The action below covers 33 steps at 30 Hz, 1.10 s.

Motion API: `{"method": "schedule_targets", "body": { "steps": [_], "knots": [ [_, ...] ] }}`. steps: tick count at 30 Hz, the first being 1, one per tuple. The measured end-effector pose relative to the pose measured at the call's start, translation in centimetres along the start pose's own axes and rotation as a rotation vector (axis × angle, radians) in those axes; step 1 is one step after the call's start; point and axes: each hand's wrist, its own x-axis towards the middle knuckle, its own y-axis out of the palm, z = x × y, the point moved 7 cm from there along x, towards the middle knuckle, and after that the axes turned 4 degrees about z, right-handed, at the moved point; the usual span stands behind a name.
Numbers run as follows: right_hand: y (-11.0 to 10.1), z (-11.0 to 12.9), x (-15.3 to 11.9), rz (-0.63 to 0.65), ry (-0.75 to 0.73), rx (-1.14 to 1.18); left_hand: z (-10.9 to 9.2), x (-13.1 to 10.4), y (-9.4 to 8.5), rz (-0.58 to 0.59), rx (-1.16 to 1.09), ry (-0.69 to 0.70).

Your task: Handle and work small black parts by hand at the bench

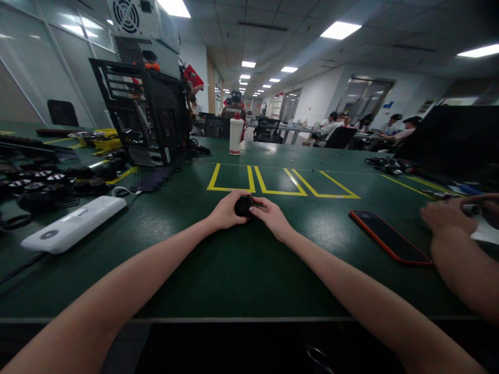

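Note:
Near the middle of the green table (249, 280), a small black round object (242, 206) is held between my two hands. My left hand (226, 210) wraps round its left side, with the thumb below and fingers above. The fingertips of my right hand (272, 215) pinch its right side. What the object is cannot be made out. Just beyond my hands lie yellow tape outlines (273, 193) on the table top.
An open black computer case (156, 114) stands at the back left, near a white power strip (76, 223). A white bottle (235, 136) is behind the tape. At right lie an orange-edged phone (390, 236) and another person's hands (448, 215); a dark monitor (452, 140) stands behind.

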Motion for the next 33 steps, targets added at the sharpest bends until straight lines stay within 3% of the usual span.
{"method": "schedule_targets", "body": {
  "steps": [5, 11, 16, 25, 33],
  "knots": [
    [0.34, 0.41, -0.33, 0.035, -0.038, 0.039, -0.13, -0.04, -0.08, 0.003, -0.02, 0.003],
    [-0.05, 0.67, -0.22, -0.021, -0.073, -0.037, -0.15, 0.08, -0.15, -0.007, -0.002, 0.002],
    [-0.18, -0.11, 0.22, 0.002, -0.011, -0.061, -0.08, 0.15, -0.03, -0.007, 0.003, 0.017],
    [0.48, 0.44, -0.12, 0.045, -0.022, 0.061, -0.24, 0.11, -0.08, 0.002, -0.009, 0.025],
    [-0.01, 0.48, 0.09, -0.013, -0.058, -0.008, -0.07, 0.09, -0.06, -0.005, 0.017, 0.028]
  ]
}}
